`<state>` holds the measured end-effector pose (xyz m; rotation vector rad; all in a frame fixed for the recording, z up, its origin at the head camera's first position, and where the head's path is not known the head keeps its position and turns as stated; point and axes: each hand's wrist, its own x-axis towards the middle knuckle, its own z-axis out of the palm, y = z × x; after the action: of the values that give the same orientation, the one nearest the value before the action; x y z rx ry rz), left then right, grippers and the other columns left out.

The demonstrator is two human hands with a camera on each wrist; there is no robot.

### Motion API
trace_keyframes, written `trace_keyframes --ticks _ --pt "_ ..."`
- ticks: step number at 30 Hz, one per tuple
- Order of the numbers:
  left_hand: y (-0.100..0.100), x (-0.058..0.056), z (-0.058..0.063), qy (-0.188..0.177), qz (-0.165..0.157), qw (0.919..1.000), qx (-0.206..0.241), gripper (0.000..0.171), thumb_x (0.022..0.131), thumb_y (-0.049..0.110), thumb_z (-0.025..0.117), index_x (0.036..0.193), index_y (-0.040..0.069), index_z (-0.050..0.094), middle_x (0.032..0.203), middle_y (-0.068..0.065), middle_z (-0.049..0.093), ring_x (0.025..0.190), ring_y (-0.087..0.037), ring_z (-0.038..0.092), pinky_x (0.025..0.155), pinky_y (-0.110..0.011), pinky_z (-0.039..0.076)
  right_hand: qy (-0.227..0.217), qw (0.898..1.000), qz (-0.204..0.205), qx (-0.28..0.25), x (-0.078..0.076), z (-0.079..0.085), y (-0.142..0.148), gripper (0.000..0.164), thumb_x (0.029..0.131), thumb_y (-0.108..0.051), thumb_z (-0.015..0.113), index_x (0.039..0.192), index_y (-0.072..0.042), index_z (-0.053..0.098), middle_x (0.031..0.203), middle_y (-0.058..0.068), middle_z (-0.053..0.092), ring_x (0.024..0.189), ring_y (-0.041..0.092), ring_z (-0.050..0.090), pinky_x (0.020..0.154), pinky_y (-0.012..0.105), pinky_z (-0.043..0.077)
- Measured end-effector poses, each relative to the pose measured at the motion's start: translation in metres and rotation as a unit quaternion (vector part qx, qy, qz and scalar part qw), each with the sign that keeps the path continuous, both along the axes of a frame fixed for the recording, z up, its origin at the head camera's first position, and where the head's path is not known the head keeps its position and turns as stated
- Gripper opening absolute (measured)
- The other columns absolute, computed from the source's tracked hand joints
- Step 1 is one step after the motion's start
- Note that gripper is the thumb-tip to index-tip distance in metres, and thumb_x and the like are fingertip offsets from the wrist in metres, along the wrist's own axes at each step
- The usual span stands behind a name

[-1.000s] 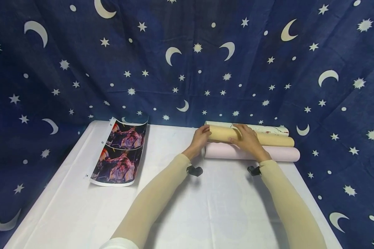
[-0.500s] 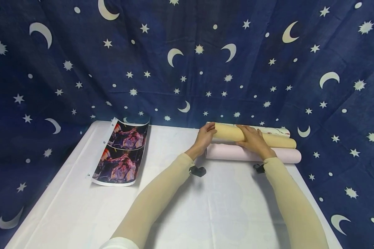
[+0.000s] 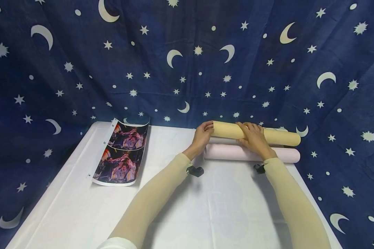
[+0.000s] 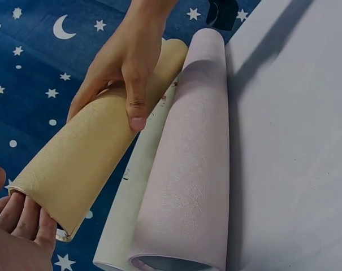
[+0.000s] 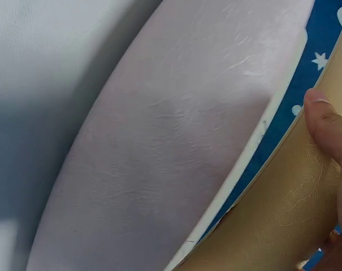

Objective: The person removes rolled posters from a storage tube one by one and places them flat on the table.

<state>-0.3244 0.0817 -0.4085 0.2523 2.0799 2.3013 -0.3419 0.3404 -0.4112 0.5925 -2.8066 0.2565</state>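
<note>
the yellow roll [image 3: 225, 130] is at two o'clock on the counter [image 3: 174, 214], raised above the patterned white roll [image 4: 125, 209]. the left hand [image 3: 201, 138] has its fingers tucked into the open nine-o'clock end, grasping it; the right hand [image 3: 255, 139] grips around its middle. the pink roll [image 3: 225, 152] lies at its six o'clock, a printed photo sheet [image 3: 121, 155] at the counter's ten o'clock.

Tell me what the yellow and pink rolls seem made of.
Yellow roll: perhaps coated paper or vinyl, slightly glossy; its finely creased surface catches light in the right wrist view.
Pink roll: possibly similar sheet, with a softer sheen; fine raised wrinkles show.
</note>
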Motion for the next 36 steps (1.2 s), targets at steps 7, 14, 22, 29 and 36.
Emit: trace_keyframes --ticks 7,14,22,29,36 --pt "-0.010 0.007 0.006 0.005 0.022 0.9992 -0.032 0.035 0.099 0.017 0.056 0.132 0.007 0.060 0.131 -0.007 0.064 0.118 -0.015 0.060 0.101 -0.026 0.049 0.015 1.000 0.010 0.005 0.011 0.008 -0.006 0.077 0.084 -0.031 0.076 0.150 -0.021 0.037 0.138 0.023 0.046 0.130 0.047 0.036 0.108 0.072 0.017" --pt "-0.018 0.015 0.008 -0.002 0.019 0.9986 -0.049 0.032 0.099 0.016 0.056 0.128 0.004 0.063 0.131 -0.007 0.064 0.118 -0.018 0.062 0.097 -0.027 0.053 0.055 0.998 0.013 0.018 0.025 0.011 -0.013 0.077 0.080 -0.034 0.079 0.146 -0.022 0.042 0.133 0.021 0.051 0.127 0.045 0.041 0.108 0.072 0.019" --pt "-0.029 0.030 0.008 -0.002 0.011 0.9977 -0.067 0.035 0.098 0.018 0.056 0.129 0.003 0.060 0.126 -0.011 0.066 0.117 -0.020 0.063 0.097 -0.027 0.053 0.077 0.996 0.023 0.025 0.040 0.012 -0.020 0.079 0.078 -0.032 0.081 0.147 -0.023 0.042 0.129 0.019 0.051 0.124 0.043 0.043 0.103 0.068 0.027" --pt "-0.039 0.041 0.006 0.006 0.004 0.9977 -0.067 0.034 0.098 0.017 0.059 0.129 0.002 0.060 0.122 -0.012 0.067 0.114 -0.019 0.063 0.097 -0.026 0.053 0.081 0.996 0.026 0.034 0.054 0.010 -0.027 0.081 0.078 -0.026 0.082 0.147 -0.024 0.041 0.130 0.019 0.051 0.123 0.044 0.044 0.097 0.064 0.032" --pt "-0.048 0.052 0.003 0.018 0.000 0.9967 -0.080 0.032 0.098 0.018 0.060 0.126 0.003 0.062 0.121 -0.011 0.067 0.112 -0.018 0.063 0.097 -0.029 0.052 0.086 0.995 0.028 0.031 0.069 0.008 -0.035 0.077 0.081 -0.035 0.079 0.147 -0.025 0.041 0.130 0.018 0.052 0.122 0.044 0.044 0.097 0.062 0.031"
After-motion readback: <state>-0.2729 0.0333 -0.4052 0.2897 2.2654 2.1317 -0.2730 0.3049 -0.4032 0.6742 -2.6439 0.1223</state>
